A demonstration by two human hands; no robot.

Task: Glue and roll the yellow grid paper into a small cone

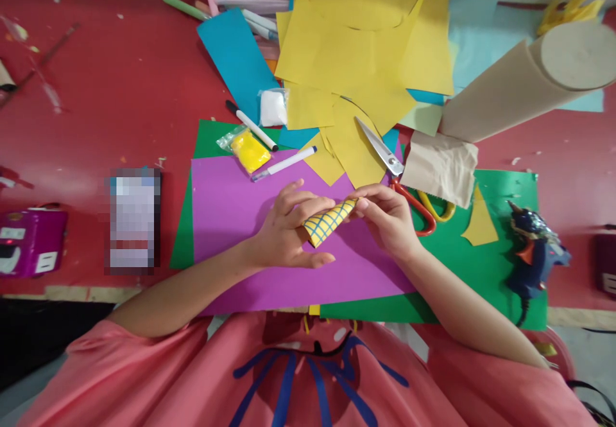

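A small yellow paper cone [330,221] with a blue grid drawn on it is held over a purple sheet [231,209]. My left hand [289,231] curls around its wide end, thumb underneath. My right hand [387,215] pinches the pointed tip between thumb and fingers. Both hands are closed on the cone, just above the purple paper.
Green sheets [500,253] lie under the purple one. Scissors [399,170], two markers [283,162], yellow and white clay bags [250,149], yellow paper pieces [356,48], a cardboard roll [520,87], a glue gun [532,253] and a purple box [29,241] surround them on the red table.
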